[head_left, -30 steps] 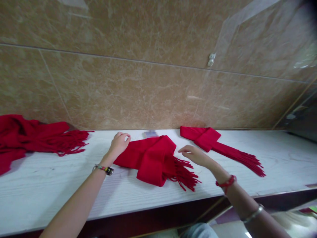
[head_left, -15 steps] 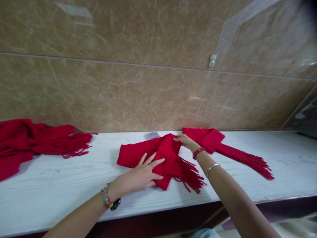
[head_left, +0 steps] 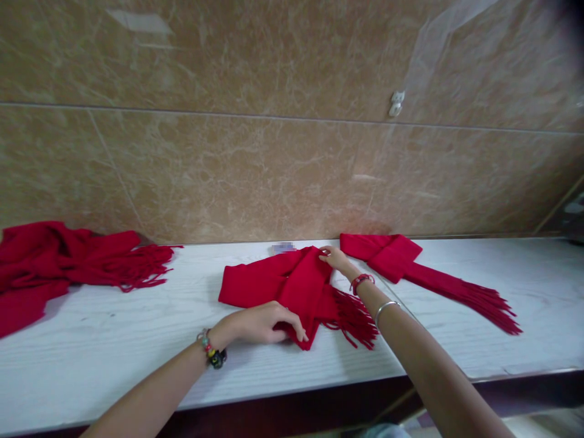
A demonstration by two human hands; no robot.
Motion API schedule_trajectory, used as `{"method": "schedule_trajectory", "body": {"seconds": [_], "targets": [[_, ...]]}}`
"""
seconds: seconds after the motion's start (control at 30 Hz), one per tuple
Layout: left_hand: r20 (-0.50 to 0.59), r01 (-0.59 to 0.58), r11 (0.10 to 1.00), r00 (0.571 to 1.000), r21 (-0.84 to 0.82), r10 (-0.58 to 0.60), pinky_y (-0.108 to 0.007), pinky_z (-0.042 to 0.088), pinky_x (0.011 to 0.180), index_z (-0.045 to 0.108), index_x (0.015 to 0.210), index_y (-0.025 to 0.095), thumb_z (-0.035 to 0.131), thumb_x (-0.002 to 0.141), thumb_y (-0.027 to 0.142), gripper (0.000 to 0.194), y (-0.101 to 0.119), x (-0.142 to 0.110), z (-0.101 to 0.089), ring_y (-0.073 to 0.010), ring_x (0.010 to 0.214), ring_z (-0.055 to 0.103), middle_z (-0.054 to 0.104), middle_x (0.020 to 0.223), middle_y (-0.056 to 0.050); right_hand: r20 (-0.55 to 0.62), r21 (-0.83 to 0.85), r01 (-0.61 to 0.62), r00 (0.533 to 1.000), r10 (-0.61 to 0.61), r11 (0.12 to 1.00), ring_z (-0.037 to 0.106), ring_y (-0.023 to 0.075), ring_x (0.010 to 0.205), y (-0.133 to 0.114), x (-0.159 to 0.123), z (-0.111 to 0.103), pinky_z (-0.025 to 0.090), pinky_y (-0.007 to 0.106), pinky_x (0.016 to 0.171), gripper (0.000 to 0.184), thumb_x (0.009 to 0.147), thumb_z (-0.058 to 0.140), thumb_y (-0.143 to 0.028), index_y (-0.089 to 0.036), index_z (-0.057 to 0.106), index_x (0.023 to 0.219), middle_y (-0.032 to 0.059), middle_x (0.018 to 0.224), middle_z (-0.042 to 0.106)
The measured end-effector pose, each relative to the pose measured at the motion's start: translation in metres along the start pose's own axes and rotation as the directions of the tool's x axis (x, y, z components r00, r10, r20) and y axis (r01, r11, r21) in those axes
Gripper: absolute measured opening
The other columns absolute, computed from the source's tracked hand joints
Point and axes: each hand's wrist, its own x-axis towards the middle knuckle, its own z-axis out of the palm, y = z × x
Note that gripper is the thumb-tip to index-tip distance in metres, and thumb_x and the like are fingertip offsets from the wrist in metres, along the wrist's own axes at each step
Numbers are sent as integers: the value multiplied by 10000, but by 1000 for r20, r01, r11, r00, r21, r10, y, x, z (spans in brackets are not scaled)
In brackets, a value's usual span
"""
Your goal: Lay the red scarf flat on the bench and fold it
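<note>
A red fringed scarf [head_left: 255,283], folded across itself, lies in the middle of the white surface. Its fringe fans out to the lower right. My left hand [head_left: 264,322] has its fingers curled and pinches the scarf's lower edge near the front corner. At the top edge of the same scarf, my right hand [head_left: 336,258] is closed in a pinch on the fabric. Just right of that hand rests a second red scarf [head_left: 387,252], folded, with its fringed end stretching right.
A looser heap of red scarf [head_left: 45,261] lies at the left. Behind the middle scarf sits a small blurred item [head_left: 283,247]. A tan marbled wall [head_left: 228,170] bounds the white counter [head_left: 137,340] at the back, with a small white fixture [head_left: 396,103] on it.
My left hand lay with fingers spread flat on the scarf; now it has slid down and curled on the lower edge. The right hand keeps its hold at the top.
</note>
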Motion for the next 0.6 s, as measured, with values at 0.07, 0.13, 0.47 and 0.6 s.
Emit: {"method": "schedule_trajectory", "body": {"seconds": [0.07, 0.13, 0.47, 0.6], "targets": [[-114, 21, 999, 993, 43, -16, -247, 432, 894, 598, 1067, 174, 517, 822, 146, 259, -3, 1, 1, -153, 1005, 588, 632, 1105, -62, -51, -86, 52, 997, -57, 995, 573, 232, 972, -2, -4, 3, 411, 396, 903, 311, 700, 613, -150, -128, 615, 1010, 118, 976, 633], [-242, 110, 974, 968, 199, -60, -330, 324, 1014, 522, 1196, 188, 499, 862, 242, 339, -8, 4, 5, -194, 1198, 445, 486, 1307, -88, -79, -150, 118, 988, -131, 982, 502, 254, 1090, -8, -12, 4, 355, 422, 962, 372, 750, 558, -174, -114, 558, 1118, 161, 1117, 568], [-105, 160, 892, 986, 423, -127, -467, 141, 1083, 356, 1346, 297, 419, 903, 383, 456, -26, 6, 13, -254, 1346, 161, 301, 1438, -35, 176, -324, 362, 931, -320, 874, 530, 237, 1056, -20, -112, -14, 399, 390, 919, 366, 819, 487, -274, -133, 507, 1156, 147, 1120, 578], [-385, 278, 884, 914, 375, -125, -425, 202, 1077, 395, 1321, 296, 458, 883, 358, 447, -33, 8, 9, -255, 1332, 200, 239, 1458, -46, 249, -317, 221, 958, -143, 922, 593, 225, 922, -24, -130, -21, 440, 354, 833, 285, 776, 534, -230, -133, 557, 1043, 126, 1006, 642]]}}
